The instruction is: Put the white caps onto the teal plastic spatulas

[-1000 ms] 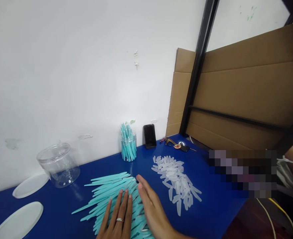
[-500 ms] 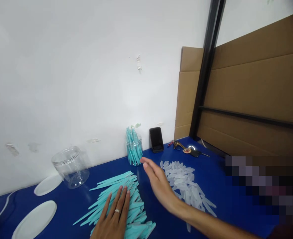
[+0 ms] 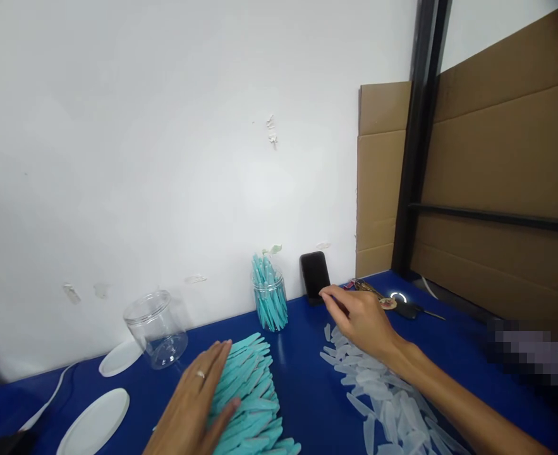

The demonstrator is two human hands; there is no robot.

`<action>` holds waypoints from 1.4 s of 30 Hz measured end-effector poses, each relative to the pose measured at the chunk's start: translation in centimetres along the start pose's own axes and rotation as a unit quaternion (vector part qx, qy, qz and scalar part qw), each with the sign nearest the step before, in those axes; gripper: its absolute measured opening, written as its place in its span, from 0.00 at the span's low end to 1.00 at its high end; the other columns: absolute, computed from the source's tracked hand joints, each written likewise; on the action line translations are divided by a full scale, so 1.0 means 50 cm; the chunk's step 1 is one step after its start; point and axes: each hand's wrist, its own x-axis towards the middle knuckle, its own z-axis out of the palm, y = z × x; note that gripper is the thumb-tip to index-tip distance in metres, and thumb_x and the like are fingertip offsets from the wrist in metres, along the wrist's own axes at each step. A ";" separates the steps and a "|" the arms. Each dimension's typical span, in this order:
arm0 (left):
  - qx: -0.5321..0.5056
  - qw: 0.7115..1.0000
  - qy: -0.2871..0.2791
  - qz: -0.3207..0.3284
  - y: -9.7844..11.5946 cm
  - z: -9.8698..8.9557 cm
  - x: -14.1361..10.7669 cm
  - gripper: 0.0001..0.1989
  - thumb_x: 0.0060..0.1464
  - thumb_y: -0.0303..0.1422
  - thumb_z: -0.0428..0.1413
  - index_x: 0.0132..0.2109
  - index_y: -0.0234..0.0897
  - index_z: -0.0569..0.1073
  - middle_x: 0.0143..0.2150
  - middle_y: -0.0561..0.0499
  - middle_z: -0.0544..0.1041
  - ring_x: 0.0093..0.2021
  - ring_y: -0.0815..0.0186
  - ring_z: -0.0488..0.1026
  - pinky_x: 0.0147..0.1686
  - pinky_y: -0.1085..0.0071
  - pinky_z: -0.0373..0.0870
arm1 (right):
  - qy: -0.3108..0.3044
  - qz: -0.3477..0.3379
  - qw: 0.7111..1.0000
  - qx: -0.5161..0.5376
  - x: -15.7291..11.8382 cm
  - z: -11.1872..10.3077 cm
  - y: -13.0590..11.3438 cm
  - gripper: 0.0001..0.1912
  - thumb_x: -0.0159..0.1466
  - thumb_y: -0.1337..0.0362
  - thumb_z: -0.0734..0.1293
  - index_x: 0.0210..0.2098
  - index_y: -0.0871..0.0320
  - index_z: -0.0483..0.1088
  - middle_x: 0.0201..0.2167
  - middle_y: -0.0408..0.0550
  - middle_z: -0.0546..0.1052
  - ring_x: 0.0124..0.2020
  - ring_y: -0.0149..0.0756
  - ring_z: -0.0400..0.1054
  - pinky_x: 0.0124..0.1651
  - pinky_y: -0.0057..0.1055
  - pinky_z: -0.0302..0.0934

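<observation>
A dense heap of slim, tapered turquoise plastic sticks (image 3: 254,398) lies on the blue table. Along its left side rests my left hand (image 3: 191,395), fingers stretched out and thumb apart, touching the sticks. My right hand (image 3: 364,319) hovers above the far end of a spread of translucent whitish flat pieces (image 3: 378,385). Its thumb and index fingertips come together in a pinch, and I see nothing between them. Behind the heap, a clear jar (image 3: 270,300) stands against the wall, packed with upright turquoise sticks.
Farther left, a clear wide jar (image 3: 158,335) is near two white round lids (image 3: 93,423). A black phone (image 3: 314,275) leans upright by the wall. Keys (image 3: 404,308) lie behind my right hand. Cardboard (image 3: 501,145) and a black post (image 3: 418,158) border the right side.
My right hand has moved right, from beside the filled jar to over the whitish pieces, its fingers drawing together. My left hand has slid from atop the heap to its left side. The view has shifted.
</observation>
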 end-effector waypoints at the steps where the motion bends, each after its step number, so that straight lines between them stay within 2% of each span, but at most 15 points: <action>1: -0.012 1.000 -0.019 -0.014 -0.018 0.003 0.018 0.28 0.79 0.45 0.48 0.79 0.46 0.65 0.72 0.43 0.79 0.68 0.51 0.80 0.60 0.54 0.84 | -0.003 0.001 1.000 -0.026 0.001 -0.003 0.013 0.23 0.76 0.55 0.58 0.39 0.54 0.83 0.21 0.47 0.76 0.23 0.40 0.68 0.35 0.35 0.54; 3: -0.042 0.996 -0.070 -0.033 -0.052 0.015 0.061 0.22 0.79 0.44 0.49 0.69 0.45 0.77 0.64 0.44 0.84 0.63 0.52 0.83 0.60 0.53 0.84 | -0.015 0.010 0.997 -0.079 0.009 -0.010 0.038 0.22 0.76 0.57 0.58 0.41 0.54 0.83 0.21 0.48 0.77 0.23 0.42 0.69 0.34 0.35 0.52; 7: -0.102 0.981 -0.161 -0.036 -0.088 0.050 0.137 0.17 0.75 0.41 0.60 0.62 0.37 0.80 0.57 0.44 0.85 0.57 0.55 0.84 0.57 0.52 0.83 | -0.076 0.042 0.981 -0.175 0.029 -0.027 0.076 0.17 0.75 0.63 0.63 0.41 0.56 0.84 0.25 0.54 0.81 0.27 0.47 0.75 0.33 0.35 0.50; 11: -0.128 0.966 -0.220 -0.036 -0.100 0.074 0.163 0.11 0.74 0.40 0.62 0.51 0.35 0.80 0.49 0.49 0.83 0.46 0.61 0.82 0.49 0.58 0.83 | -0.176 0.043 0.959 -0.216 0.030 -0.037 0.080 0.12 0.73 0.67 0.68 0.38 0.56 0.86 0.35 0.58 0.86 0.36 0.50 0.81 0.35 0.34 0.54; 15: -0.123 0.957 -0.258 -0.051 -0.121 0.094 0.162 0.11 0.74 0.40 0.62 0.50 0.36 0.79 0.48 0.49 0.82 0.45 0.62 0.81 0.47 0.60 0.82 | -0.267 0.034 0.938 -0.218 0.020 -0.028 0.053 0.09 0.73 0.66 0.71 0.41 0.56 0.86 0.37 0.55 0.88 0.40 0.50 0.83 0.36 0.34 0.56; 17: -0.122 0.954 -0.269 -0.059 -0.130 0.103 0.162 0.11 0.73 0.40 0.62 0.51 0.36 0.79 0.48 0.49 0.82 0.46 0.62 0.81 0.49 0.59 0.82 | -0.293 0.037 0.929 -0.223 0.015 -0.017 0.038 0.09 0.75 0.64 0.71 0.45 0.58 0.85 0.42 0.57 0.88 0.44 0.52 0.84 0.38 0.34 0.59; 19: -0.124 0.949 -0.280 -0.068 -0.135 0.108 0.165 0.12 0.74 0.41 0.62 0.51 0.36 0.79 0.47 0.50 0.82 0.44 0.62 0.81 0.48 0.59 0.82 | -0.310 0.046 0.921 -0.231 0.010 -0.005 0.027 0.11 0.76 0.61 0.71 0.48 0.61 0.84 0.46 0.61 0.87 0.48 0.56 0.84 0.42 0.36 0.62; 22: -0.130 0.943 -0.297 -0.080 -0.138 0.107 0.173 0.13 0.74 0.42 0.62 0.51 0.36 0.79 0.45 0.51 0.82 0.41 0.64 0.81 0.45 0.61 0.82 | -0.328 0.068 0.911 -0.240 0.004 0.012 0.021 0.15 0.77 0.56 0.71 0.47 0.64 0.83 0.48 0.65 0.86 0.51 0.59 0.83 0.47 0.38 0.65; 26: -0.151 0.934 -0.313 -0.082 -0.141 0.101 0.178 0.14 0.74 0.43 0.62 0.53 0.36 0.79 0.45 0.50 0.82 0.42 0.63 0.81 0.45 0.61 0.82 | -0.335 0.101 0.906 -0.237 0.001 0.025 0.028 0.15 0.78 0.59 0.69 0.47 0.65 0.82 0.49 0.66 0.86 0.52 0.59 0.83 0.47 0.39 0.65; 30: -0.180 0.929 -0.314 -0.081 -0.138 0.096 0.171 0.14 0.74 0.44 0.61 0.50 0.36 0.79 0.45 0.51 0.82 0.42 0.63 0.81 0.47 0.60 0.81 | -0.335 0.126 0.909 -0.213 0.004 0.031 0.037 0.13 0.78 0.64 0.66 0.44 0.62 0.82 0.47 0.62 0.86 0.48 0.54 0.83 0.41 0.36 0.61; 34: -0.228 0.922 -0.301 -0.085 -0.141 0.077 0.161 0.16 0.74 0.46 0.61 0.46 0.36 0.79 0.40 0.52 0.80 0.39 0.64 0.79 0.43 0.62 0.80 | -0.338 0.147 0.912 -0.179 0.003 0.038 0.038 0.07 0.73 0.64 0.71 0.42 0.59 0.83 0.44 0.56 0.88 0.46 0.49 0.83 0.35 0.33 0.56; 36: -0.259 0.918 -0.284 -0.092 -0.149 0.058 0.166 0.18 0.70 0.48 0.64 0.51 0.37 0.80 0.43 0.50 0.83 0.42 0.61 0.81 0.46 0.59 0.81 | -0.338 0.153 0.913 -0.169 0.001 0.040 0.037 0.05 0.71 0.65 0.72 0.41 0.58 0.83 0.43 0.54 0.88 0.46 0.48 0.83 0.34 0.33 0.54; 39: -0.303 0.920 -0.220 -0.117 -0.158 0.029 0.194 0.29 0.64 0.52 0.67 0.63 0.40 0.78 0.56 0.44 0.84 0.55 0.53 0.82 0.59 0.48 0.79 | -0.334 0.156 0.915 -0.162 -0.001 0.041 0.034 0.06 0.71 0.67 0.72 0.39 0.58 0.83 0.43 0.54 0.88 0.44 0.46 0.83 0.33 0.33 0.52; 42: -0.340 0.918 -0.133 -0.154 -0.136 0.019 0.243 0.31 0.68 0.49 0.66 0.70 0.40 0.72 0.63 0.42 0.80 0.61 0.50 0.79 0.62 0.44 0.78 | -0.331 0.155 0.918 -0.157 -0.002 0.038 0.031 0.06 0.70 0.68 0.71 0.40 0.59 0.83 0.43 0.54 0.88 0.44 0.45 0.82 0.34 0.33 0.52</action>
